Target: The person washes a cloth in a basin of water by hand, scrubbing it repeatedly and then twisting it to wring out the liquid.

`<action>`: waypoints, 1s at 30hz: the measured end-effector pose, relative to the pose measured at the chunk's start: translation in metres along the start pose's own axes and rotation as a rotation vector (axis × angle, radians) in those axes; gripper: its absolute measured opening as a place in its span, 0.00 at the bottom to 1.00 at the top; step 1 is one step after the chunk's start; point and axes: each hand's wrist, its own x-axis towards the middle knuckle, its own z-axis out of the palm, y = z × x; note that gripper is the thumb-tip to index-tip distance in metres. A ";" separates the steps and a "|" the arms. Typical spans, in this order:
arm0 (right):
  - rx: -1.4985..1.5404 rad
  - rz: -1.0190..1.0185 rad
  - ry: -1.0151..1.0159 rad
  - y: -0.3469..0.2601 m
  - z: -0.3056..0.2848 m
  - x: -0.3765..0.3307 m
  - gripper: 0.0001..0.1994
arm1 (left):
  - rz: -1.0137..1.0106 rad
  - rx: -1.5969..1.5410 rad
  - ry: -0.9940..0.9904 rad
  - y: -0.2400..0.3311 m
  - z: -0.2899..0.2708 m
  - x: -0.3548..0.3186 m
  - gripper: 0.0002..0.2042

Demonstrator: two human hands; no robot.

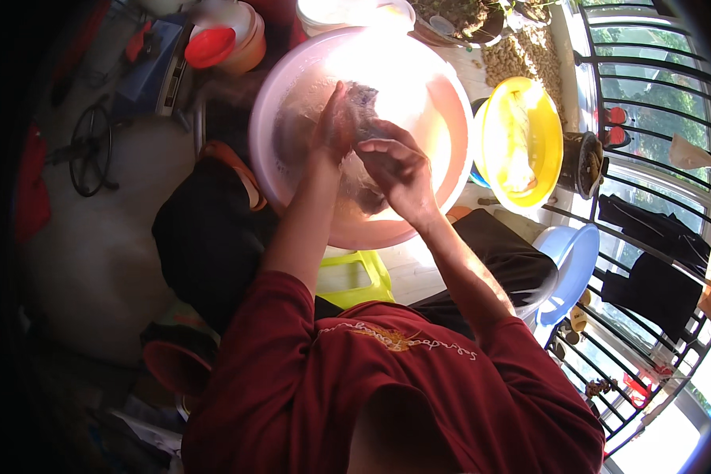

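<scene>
A large pink basin (268, 118) stands in front of me between my knees, holding water. Over it my left hand (333, 130) is raised, closed on a dark wet cloth (363, 99) that bunches up beside its palm. My right hand (399, 170) comes in from the other side, its fingers bent around the cloth. More of the dark cloth lies low in the basin beneath the right hand. Strong glare washes out the basin's far side, and the fingers partly hide the cloth.
To the right stands a yellow basin (557, 142) with pale cloth inside, near a blue basin (581, 265). A lime-green stool (379, 276) is below the pink basin. A bucket with a red dipper (210, 48) stands far left. Black railings (648, 75) line the right, with dark clothes (648, 284) hanging.
</scene>
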 end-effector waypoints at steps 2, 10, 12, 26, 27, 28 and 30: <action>-0.097 -0.107 -0.019 -0.014 0.004 -0.020 0.10 | -0.005 0.062 0.136 0.009 0.058 -0.031 0.22; -0.465 -0.227 0.090 -0.006 0.035 -0.011 0.25 | 0.766 0.475 0.257 -0.030 0.052 -0.026 0.11; -0.419 -0.211 0.145 0.009 0.035 0.007 0.25 | 0.252 0.048 0.221 -0.022 0.025 -0.026 0.08; -0.224 0.381 0.186 0.111 -0.016 0.052 0.26 | 0.294 0.396 0.373 0.005 0.022 -0.011 0.18; -0.424 0.229 0.176 0.109 -0.016 0.044 0.27 | 0.348 0.468 0.345 0.010 0.016 -0.011 0.23; -0.623 0.072 0.168 0.106 -0.016 0.034 0.29 | 0.397 0.539 0.312 0.013 0.011 -0.009 0.28; -0.719 0.104 -0.094 0.097 -0.002 0.019 0.34 | 0.465 0.753 0.400 0.007 -0.012 -0.005 0.34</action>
